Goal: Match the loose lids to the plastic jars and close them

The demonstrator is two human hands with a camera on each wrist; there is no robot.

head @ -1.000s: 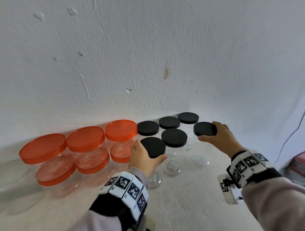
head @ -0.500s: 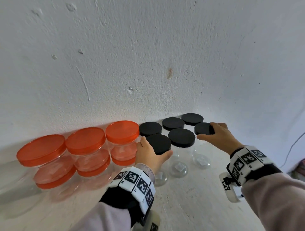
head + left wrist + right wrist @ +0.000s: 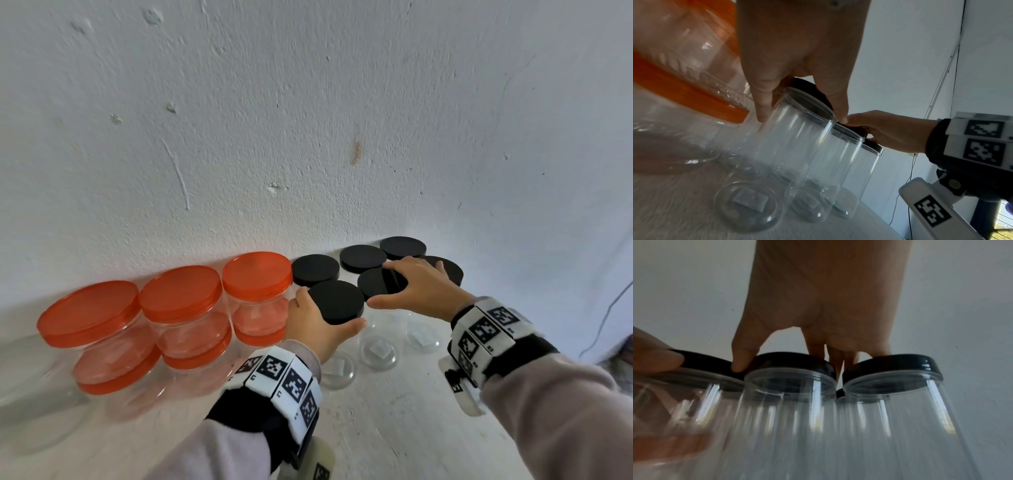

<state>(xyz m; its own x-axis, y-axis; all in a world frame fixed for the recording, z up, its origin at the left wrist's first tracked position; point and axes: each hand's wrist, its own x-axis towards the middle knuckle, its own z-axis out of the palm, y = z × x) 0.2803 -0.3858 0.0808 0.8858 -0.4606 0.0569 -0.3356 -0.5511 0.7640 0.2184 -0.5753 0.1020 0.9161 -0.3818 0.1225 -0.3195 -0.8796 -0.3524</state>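
Treat clear plastic jars [image 3: 793, 146] as likely light, stiff, tippy; grip at rims, with left hand [image 3: 310, 325] clasping one round black plastic lid [image 3: 335, 301], right hand [image 3: 421, 291] clasping the next black lid [image 3: 375, 284].

A plain indoor room is showing here, its exact kind unclear: a rough, chipped white plaster wall [image 3: 308, 120] is filling the upper frame, and a thin cable [image 3: 608, 313] is hanging at right.
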